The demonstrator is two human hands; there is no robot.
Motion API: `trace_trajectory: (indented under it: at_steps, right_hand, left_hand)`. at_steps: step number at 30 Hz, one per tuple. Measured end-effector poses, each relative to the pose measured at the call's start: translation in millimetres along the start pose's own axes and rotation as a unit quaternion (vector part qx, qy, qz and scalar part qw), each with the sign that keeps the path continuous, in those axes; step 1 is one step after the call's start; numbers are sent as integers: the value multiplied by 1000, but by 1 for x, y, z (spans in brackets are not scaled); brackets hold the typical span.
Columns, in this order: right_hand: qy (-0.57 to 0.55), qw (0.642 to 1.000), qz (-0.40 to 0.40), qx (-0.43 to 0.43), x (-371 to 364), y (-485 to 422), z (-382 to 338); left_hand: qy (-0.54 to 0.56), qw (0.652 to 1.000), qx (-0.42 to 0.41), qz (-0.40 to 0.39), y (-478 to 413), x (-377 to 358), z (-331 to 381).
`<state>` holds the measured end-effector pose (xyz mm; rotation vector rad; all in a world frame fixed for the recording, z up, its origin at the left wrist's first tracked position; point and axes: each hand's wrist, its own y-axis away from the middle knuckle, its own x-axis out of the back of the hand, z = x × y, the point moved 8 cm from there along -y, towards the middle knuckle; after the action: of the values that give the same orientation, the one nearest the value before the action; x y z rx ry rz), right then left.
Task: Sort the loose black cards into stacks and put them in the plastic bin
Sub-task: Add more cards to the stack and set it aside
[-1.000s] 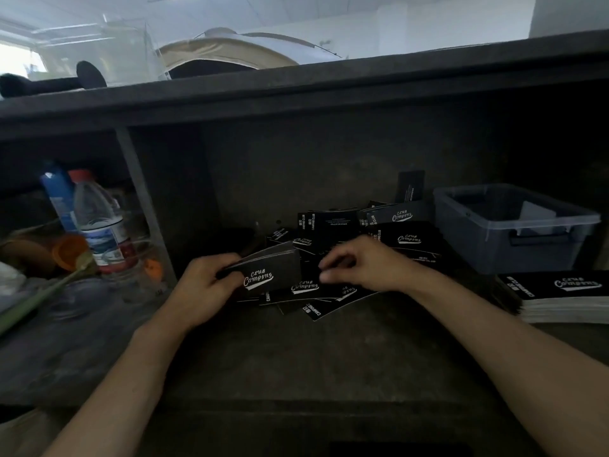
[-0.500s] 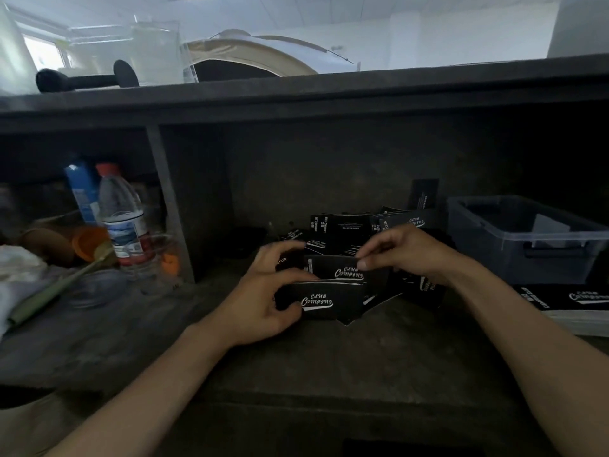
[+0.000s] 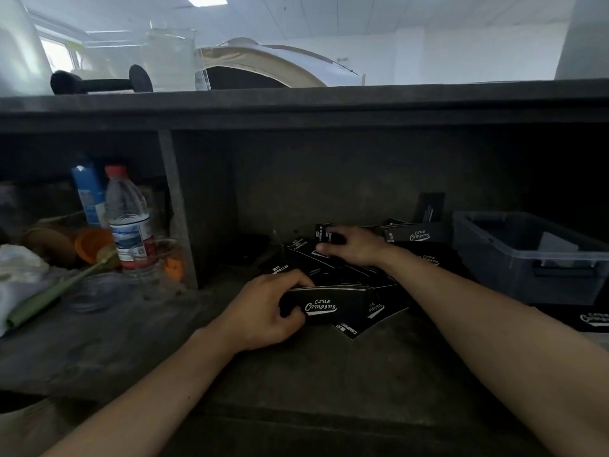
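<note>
left grip (image 3: 263,311) clamped on card stack (image 3: 329,306) | right grip (image 3: 356,249) on loose cards (image 3: 301,255), closure unclear | plastic bin (image 3: 487,255) to its right

Black cards (image 3: 329,310), white lettering; grey bin (image 3: 514,258).

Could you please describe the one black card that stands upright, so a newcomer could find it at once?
Start at the grey plastic bin on the right. Just left of its back corner, one black card leans upright against the back wall. The other loose cards lie heaped below it.
</note>
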<state>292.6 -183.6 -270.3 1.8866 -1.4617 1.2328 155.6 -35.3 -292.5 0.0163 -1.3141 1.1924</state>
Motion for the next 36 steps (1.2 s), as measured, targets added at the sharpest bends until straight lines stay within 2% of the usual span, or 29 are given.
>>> trace_trajectory:
  at_steps: [2,3,10,14,16,21,27,28,32,36]
  right_hand:
    - [31,997,-63,-24,-18,-8,10]
    - [40,997,-70,-22,-21,-10,15]
    - [55,997,-44,14,21,40,39]
    - [48,993,44,96,24,73,32]
    - [8,991,72,114,27,79,32]
    - [-119,986,72,96,43,82,43]
    - [-159,973,144,89,70,90,50]
    - [-176,973,119,85,69,91,50]
    - [-211,973,-66,68,36,98,37]
    - [-272,951,-140,52,17,105,23]
  left_hand:
    - [8,1000,3,-2,2,2,-4]
    - [7,1000,4,-4,2,2,-6]
    - [12,1000,-12,-17,-2,-5,1]
    - [24,1000,-17,-11,-5,-10,6]
    - [39,999,-10,-15,-10,-14,11]
    - [43,998,-15,-34,-29,-30,22]
    - [-16,999,-37,14,-17,-20,16]
    - [-31,998,-44,25,-15,-17,15]
    - [-45,997,-58,27,-16,-16,16]
    - [33,999,-17,-3,-15,-20,17]
